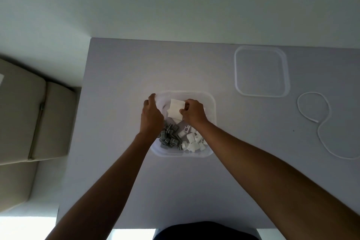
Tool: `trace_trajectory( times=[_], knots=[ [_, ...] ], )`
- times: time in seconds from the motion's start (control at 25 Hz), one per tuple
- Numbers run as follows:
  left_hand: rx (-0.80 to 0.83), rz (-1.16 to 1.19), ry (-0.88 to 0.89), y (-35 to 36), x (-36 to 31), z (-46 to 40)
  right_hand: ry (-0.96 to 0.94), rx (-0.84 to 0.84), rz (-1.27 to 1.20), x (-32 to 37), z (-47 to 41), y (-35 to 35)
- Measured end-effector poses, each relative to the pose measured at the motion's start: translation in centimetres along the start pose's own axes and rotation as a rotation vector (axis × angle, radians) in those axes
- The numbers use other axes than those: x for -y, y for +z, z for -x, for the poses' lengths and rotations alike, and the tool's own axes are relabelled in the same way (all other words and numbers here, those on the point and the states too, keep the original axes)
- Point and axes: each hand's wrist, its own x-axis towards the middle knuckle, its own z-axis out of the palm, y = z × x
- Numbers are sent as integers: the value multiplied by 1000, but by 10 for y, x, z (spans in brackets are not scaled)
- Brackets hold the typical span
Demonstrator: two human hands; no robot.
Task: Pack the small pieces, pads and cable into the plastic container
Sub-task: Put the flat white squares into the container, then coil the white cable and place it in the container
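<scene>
White tabletop (116, 191) is carrying every item of the task and is filling most of the head view. Beige upholstered furniture (25, 122) is standing beside its left edge.

Clear plastic container (211, 107), square with rounded corners, is sitting near the middle of the tabletop with both forearms reaching over its near rim. Its matching clear lid (262, 71) is lying flat on the tabletop to the right and further back, well apart from the container.

White cable (323, 132) is lying loose on the tabletop at the right, just beside the lid's near right corner, curling into one loop and trailing toward the right edge of the view. It is outside the container.

Left hand (152, 115) is curling its grip over the container's far left corner, fingers wrapped on the rim. Right hand (192, 112) is pinching the white pads (176, 110) between fingers and thumb; the pads are sitting as a small stack over the far half of the container, inside its outline. Whether they are touching the container's floor cannot be determined.

Grey pieces (169, 138) are lying heaped in the container's near left area, partly under the left wrist. White pieces (192, 142) are lying heaped in the near right area, touching the grey heap along the middle. Individual shapes are too small to report.
</scene>
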Motion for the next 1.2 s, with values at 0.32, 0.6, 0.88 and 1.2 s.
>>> trace_trajectory(
  times=[0.32, 0.6, 0.88, 1.2],
  knots=[
    [46, 7, -21, -1, -4, -2, -40, -35, 22, 0, 10, 1],
    [-170, -130, 259, 6, -48, 12, -216, -205, -199, -5, 49, -49],
    [46, -42, 626, 107, -167, 64, -118, -575, -301, -133, 121, -179],
    [435, -124, 836, 310, -278, 170, 301, -741, -274, -369, 189, -301]
  ],
)
